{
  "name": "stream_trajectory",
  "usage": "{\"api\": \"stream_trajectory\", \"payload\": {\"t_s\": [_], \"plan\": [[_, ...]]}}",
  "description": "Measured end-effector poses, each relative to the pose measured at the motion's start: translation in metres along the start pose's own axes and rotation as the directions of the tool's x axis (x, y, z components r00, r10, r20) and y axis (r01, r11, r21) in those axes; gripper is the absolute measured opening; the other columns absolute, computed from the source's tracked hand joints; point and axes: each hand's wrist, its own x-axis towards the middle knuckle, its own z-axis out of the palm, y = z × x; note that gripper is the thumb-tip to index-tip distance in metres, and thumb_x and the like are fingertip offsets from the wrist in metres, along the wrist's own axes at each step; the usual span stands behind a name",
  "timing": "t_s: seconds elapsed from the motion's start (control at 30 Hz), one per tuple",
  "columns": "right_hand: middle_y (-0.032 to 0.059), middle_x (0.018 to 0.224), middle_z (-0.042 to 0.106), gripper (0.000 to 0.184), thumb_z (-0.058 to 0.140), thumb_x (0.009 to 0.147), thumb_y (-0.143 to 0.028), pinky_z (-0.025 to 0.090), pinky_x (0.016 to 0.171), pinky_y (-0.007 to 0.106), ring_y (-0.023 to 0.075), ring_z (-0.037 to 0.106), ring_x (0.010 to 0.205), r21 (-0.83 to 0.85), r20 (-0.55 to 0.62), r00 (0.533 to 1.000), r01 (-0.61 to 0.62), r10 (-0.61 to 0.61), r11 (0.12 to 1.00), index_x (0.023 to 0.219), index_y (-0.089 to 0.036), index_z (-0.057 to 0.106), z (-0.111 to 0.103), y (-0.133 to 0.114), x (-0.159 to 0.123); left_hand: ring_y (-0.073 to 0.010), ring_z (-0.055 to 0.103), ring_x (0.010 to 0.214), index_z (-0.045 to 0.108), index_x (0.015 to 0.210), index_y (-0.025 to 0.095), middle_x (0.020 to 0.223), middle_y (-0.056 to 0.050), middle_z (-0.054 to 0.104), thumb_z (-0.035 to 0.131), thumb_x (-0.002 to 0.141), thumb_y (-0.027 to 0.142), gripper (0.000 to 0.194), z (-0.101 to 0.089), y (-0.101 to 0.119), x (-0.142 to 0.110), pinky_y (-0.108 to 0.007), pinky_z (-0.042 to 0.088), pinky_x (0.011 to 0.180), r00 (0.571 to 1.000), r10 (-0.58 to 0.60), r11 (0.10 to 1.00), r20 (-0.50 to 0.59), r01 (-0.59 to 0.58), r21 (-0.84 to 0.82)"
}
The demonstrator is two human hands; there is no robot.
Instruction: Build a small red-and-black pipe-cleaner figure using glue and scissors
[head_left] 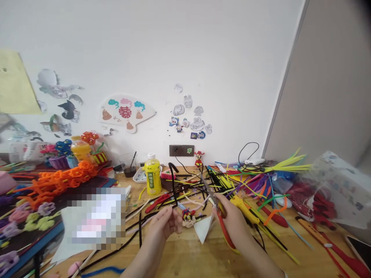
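Observation:
My left hand (164,224) pinches a black pipe cleaner (174,185), which rises in a curve above the fingers. My right hand (232,220) is closed around red-handled scissors (222,220), with the steel blades (208,186) pointing up and left towards the black stem. Between my hands, a little lower, lies a small pipe-cleaner figure (188,218) with a red top, next to a white paper triangle (203,227). Loose black stems (136,227) trail across the wooden table (185,258) below my left hand.
Heaps of coloured pipe cleaners (255,185) cover the table's back and right. A yellow bottle (152,175) stands behind my left hand, and orange pipe-cleaner flowers (58,183) lie at the left. A yellow tool (245,210) sits beside my right hand. A pixelated patch (95,218) hides part of the left.

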Motion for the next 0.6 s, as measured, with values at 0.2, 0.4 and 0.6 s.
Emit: {"api": "stream_trajectory", "payload": {"t_s": [0.2,0.4,0.6], "plan": [[0.0042,0.103,0.060,0.043,0.061,0.066,-0.031,0.041,0.078,0.030,0.0224,0.055,0.091,-0.201,0.206,0.979,0.042,0.000,0.979,0.107,-0.023,0.054,-0.002,-0.015,-0.008,-0.0097,0.051,0.042,0.055,0.066,0.016,0.047,0.003,0.059,0.066,0.066,0.043,0.029,-0.004,0.008,0.002,-0.020,0.038,0.044,0.978,0.120,0.989,-0.171,-0.104,0.103],[0.0015,0.097,0.062,0.039,0.063,0.064,-0.030,0.039,0.074,0.026,0.0201,0.055,0.087,-0.232,0.332,0.942,0.029,0.051,0.972,0.102,-0.026,0.056,0.000,-0.033,-0.016,-0.0096,0.049,0.037,0.055,0.068,0.017,0.041,0.005,0.055,0.062,0.063,0.052,0.037,-0.006,0.001,0.004,-0.020,0.035,0.041,0.966,0.186,0.947,-0.179,-0.127,0.295],[0.0002,0.101,0.062,0.044,0.062,0.064,-0.027,0.039,0.073,0.024,0.0188,0.056,0.089,-0.136,0.363,0.930,0.001,0.049,0.991,0.107,-0.028,0.054,0.013,-0.030,-0.021,-0.0094,0.050,0.037,0.050,0.063,0.018,0.043,0.005,0.056,0.060,0.064,0.055,0.039,-0.002,-0.007,0.004,-0.020,0.036,0.041,0.980,0.165,0.925,-0.112,-0.114,0.362]]}}
